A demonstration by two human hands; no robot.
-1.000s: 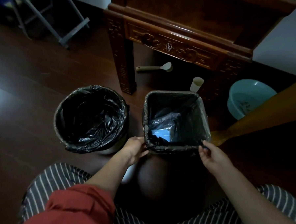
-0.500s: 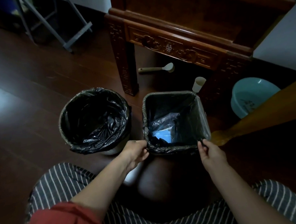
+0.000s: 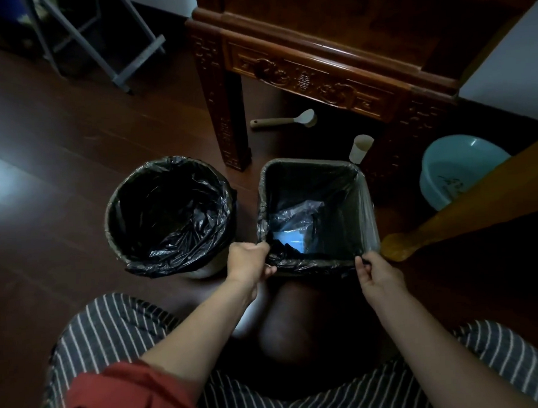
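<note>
The square bin's liner [image 3: 314, 265] is reading as thin grey-black plastic film, wrinkling along the rim and going semi-translucent on the right wall. The round bin's liner [image 3: 175, 221] is showing blacker, crumpled and glossy. The floor [image 3: 56, 158] is reflecting light like smooth varnished wood, the table [image 3: 301, 77] is showing carved, polished reddish wood, and the basin [image 3: 453, 169] is looking like smooth pale-blue plastic. The cup [image 3: 361, 149] is appearing matt, possibly paper in this dim view, while the striped trousers [image 3: 112, 330] and red sleeve [image 3: 125, 395] are reading as soft matt cloth.
</note>
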